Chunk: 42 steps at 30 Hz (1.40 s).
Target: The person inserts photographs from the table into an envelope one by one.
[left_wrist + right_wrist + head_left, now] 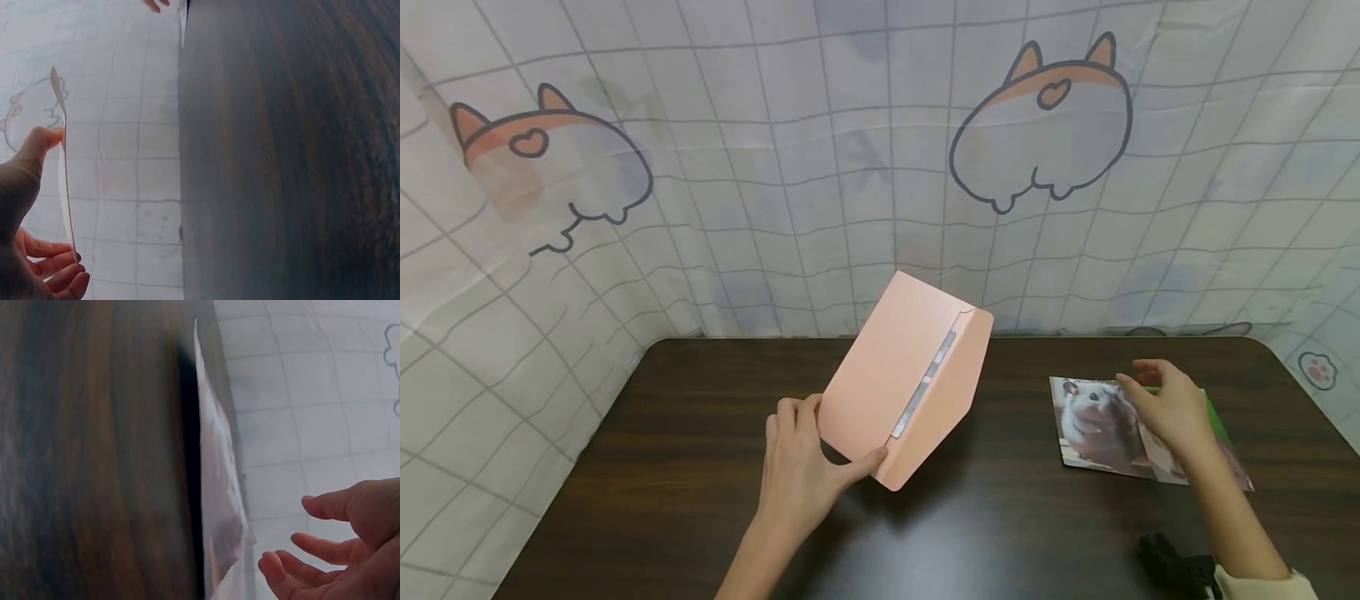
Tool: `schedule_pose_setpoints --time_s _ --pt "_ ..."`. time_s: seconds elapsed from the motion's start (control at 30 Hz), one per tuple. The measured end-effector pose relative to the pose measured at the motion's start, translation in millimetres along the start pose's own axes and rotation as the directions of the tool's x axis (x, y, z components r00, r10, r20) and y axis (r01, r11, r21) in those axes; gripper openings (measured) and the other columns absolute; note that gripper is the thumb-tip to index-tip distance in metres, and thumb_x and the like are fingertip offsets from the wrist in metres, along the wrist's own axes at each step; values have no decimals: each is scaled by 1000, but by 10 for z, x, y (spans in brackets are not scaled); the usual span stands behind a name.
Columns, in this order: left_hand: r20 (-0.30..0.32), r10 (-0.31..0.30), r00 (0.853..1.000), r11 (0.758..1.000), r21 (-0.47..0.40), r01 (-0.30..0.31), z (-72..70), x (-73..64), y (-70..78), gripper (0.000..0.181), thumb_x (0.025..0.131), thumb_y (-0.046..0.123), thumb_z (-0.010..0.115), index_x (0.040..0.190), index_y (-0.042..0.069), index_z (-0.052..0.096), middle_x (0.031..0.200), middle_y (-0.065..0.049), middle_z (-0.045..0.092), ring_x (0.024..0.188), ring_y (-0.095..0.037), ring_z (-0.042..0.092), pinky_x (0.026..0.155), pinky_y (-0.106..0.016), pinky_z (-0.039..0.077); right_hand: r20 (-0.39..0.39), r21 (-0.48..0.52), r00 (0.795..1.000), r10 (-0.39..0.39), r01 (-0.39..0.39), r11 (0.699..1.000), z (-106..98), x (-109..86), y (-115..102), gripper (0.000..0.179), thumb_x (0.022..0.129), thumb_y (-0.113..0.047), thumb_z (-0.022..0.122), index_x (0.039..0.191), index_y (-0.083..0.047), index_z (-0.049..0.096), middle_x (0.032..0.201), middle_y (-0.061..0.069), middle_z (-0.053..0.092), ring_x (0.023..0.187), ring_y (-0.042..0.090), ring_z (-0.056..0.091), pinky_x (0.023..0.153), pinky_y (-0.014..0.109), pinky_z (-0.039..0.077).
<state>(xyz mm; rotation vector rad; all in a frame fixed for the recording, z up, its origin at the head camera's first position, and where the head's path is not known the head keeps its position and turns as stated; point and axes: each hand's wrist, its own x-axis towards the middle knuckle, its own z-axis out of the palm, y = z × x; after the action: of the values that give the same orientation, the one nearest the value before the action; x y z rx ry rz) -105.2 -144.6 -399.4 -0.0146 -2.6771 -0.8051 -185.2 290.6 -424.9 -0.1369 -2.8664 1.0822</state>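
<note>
Pinching with left hand (800, 469) a pink rectangular paper envelope (880, 375), likely light, creasable, best edge-held, and hovering empty right hand (1172, 412) over multicoloured animal-photo paper (1096, 429) right of it.

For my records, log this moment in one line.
left hand: holds envelope | right hand: hovers above picture | picture: on table

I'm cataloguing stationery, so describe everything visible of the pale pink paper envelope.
The pale pink, paper-looking envelope is thin, its tapered flap open and a narrow whitish-grey strip running beside the flap's fold. It is held aslant above the dark brown wood-look table, its near end pinched by the person's bare left hand, thumb beside the fold. Whether it contains anything cannot be told.
</note>
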Motion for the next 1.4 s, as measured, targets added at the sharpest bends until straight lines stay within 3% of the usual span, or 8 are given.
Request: schedule_pose_setpoints --time_s 0.1,0.2,0.33,0.47,0.77,1.03,1.27,1.4 --pt "-4 5 1000 1000 -6 -5 -1 -4 4 95 66 53 95 134 -1 58 115 -10 52 100 -27 44 73 -35 47 38 -2 999 4 -4 1000 -20 24 59 58 111 -28 51 146 17 43 136 45 52 119 61 55 84 56 52" --pt "-9 13 1000 1000 -11 -13 2 -12 9 94 66 53 95 133 -1 58 115 -9 52 99 -27 45 73 -35 47 68 -16 998 -5 6 1000 -36 52 114 57 111 -27 51 145 18 44 135 44 53 116 59 57 79 49 54" --pt "-18 29 999 999 -15 -29 11 -25 14 94 64 52 96 132 -2 59 115 -10 53 99 -28 45 73 -35 47 86 -15 996 -11 12 1000 -25 81 160 55 110 -25 54 143 18 47 130 42 57 86 35 69 60 31 47" --pt "-18 31 999 999 -14 -31 15 -33 15 95 64 52 96 133 -1 59 115 -9 53 99 -28 45 73 -35 47 94 9 996 -2 1 1000 -5 96 184 52 109 -22 55 140 18 49 122 39 59 65 12 61 51 28 44" --pt "-23 48 999 999 -15 -48 11 -31 12 92 65 51 96 131 -1 58 115 -9 52 97 -26 44 74 -35 46 122 -4 993 -5 6 1000 -13 124 241 48 107 -19 57 135 19 54 109 35 64 75 17 60 57 29 47" --pt "-22 35 999 999 -8 -35 -3 -28 14 92 64 50 96 131 0 58 115 -9 52 98 -27 45 75 -37 48 110 23 994 -7 5 1000 -21 116 216 36 104 -13 63 122 18 62 93 23 71 69 14 64 55 28 50" --pt "-8 26 1000 1000 -11 -26 -16 -23 14 91 65 50 96 131 1 58 116 -9 52 99 -28 45 76 -37 48 99 39 995 3 -7 999 -81 82 159 31 106 -12 59 118 15 64 90 16 71 66 11 65 54 28 52" --pt "-12 51 999 999 8 -51 -28 -11 -12 93 64 52 96 130 -1 58 115 -10 52 98 -28 44 76 -37 48 94 39 996 14 -17 999 -116 72 131 29 106 -13 59 117 14 65 90 16 71 65 11 67 54 29 54"
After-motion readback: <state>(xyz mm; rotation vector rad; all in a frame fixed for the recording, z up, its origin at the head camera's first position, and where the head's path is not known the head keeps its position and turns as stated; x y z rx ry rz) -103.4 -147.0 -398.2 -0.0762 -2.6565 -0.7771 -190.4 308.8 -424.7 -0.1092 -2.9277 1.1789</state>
